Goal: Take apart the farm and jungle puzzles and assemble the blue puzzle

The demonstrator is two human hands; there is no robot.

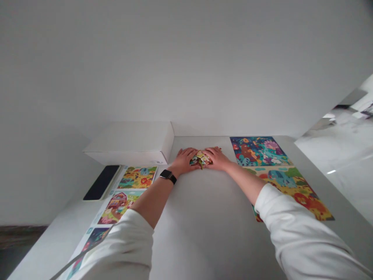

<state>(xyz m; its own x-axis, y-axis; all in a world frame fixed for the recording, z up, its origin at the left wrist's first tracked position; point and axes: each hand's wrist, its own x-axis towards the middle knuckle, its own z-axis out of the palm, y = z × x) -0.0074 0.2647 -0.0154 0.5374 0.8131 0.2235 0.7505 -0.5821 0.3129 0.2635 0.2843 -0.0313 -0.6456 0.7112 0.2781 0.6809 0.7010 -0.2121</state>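
Note:
A small heap of jigsaw puzzle pieces [200,157] lies on the white table near the wall. My left hand [185,161] curves around its left side, with a dark smartwatch on the wrist. From the right, my right hand [216,158] cups the same heap, so the pieces are pressed between both hands. Parts of the heap are hidden under my fingers and palms.
On the left are a white box [131,136], a dark-screened phone [101,182] and a sheet of small printed pictures [124,206]. At the right lie a dark blue completed puzzle [259,151] and a yellow animal puzzle [291,186]. A wall stands behind.

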